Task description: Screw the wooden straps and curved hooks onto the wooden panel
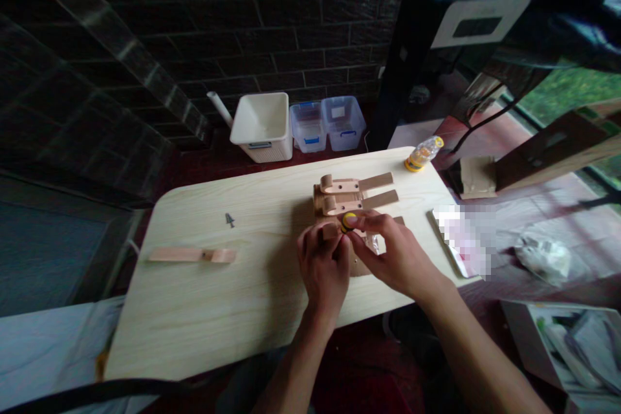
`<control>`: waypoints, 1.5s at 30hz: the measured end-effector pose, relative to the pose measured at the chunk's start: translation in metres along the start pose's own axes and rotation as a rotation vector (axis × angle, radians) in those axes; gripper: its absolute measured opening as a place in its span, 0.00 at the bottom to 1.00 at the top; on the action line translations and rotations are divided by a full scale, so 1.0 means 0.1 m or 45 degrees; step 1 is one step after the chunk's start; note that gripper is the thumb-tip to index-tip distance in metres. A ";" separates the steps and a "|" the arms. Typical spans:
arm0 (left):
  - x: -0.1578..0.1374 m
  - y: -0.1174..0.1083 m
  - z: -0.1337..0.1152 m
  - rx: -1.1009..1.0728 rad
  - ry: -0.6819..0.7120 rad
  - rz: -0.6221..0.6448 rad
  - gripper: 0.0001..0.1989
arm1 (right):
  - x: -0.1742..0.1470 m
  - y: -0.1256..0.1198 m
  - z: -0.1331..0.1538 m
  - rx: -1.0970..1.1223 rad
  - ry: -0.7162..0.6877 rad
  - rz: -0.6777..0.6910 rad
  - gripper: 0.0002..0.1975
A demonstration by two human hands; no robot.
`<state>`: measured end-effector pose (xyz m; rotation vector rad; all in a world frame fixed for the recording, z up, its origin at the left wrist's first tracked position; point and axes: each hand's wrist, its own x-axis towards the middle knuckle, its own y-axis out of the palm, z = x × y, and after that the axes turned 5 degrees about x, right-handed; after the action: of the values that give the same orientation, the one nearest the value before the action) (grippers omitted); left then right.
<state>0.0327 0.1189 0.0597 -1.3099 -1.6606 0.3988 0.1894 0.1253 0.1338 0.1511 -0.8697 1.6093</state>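
Observation:
A stubby screwdriver [348, 222], of which only the yellow-and-black handle shows, is pinched between the thumb and fingers of my right hand [391, 249]. Its tip is hidden. My left hand [324, 265] is closed around the rounded end of a wooden strip [331, 231] just left of the screwdriver. Beyond my hands, two similar wooden pieces [339, 186] with rounded ends and dark screw holes lie side by side on a wooden block [317, 202]. A bit of clear plastic [372, 243] shows under my right hand.
On the light wooden table [204, 310] lie a loose wooden strip [191, 255] and several dark screws [229, 220]. A clear bottle [424, 154] with yellow ends stands at the far right corner, and a blurred-out flat object [449, 242] lies at the right edge. Bins [262, 126] stand behind.

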 end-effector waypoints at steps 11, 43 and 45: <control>-0.01 0.01 0.01 0.021 0.013 0.004 0.10 | 0.03 -0.01 -0.02 0.046 -0.013 -0.002 0.18; 0.00 0.01 0.00 -0.003 -0.008 0.007 0.10 | 0.00 -0.02 -0.06 0.026 0.009 -0.060 0.16; 0.00 0.01 0.00 -0.002 -0.005 0.004 0.10 | 0.01 -0.02 -0.06 0.033 0.001 -0.061 0.17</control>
<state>0.0327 0.1195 0.0592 -1.3144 -1.6624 0.4023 0.1935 0.1297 0.1309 0.1886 -0.8392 1.5760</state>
